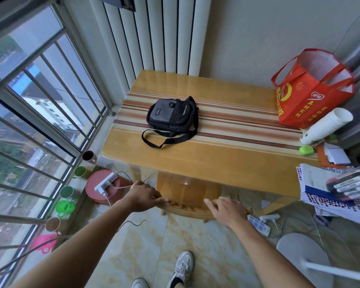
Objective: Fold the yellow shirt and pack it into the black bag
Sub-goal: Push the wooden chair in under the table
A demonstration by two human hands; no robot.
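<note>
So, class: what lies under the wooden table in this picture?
A wooden chair is tucked under the table; both hands reach its backrest. Its legs and the floor beneath are covered.

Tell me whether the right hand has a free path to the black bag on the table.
Probably yes. The right hand rests at the chair back, holding nothing, and the table between it and the black bag is bare. The person would likely need to lean forward.

head: you look steeply down from standing height | faces glossy yellow wooden table [227, 163] | wide-angle, near
</note>
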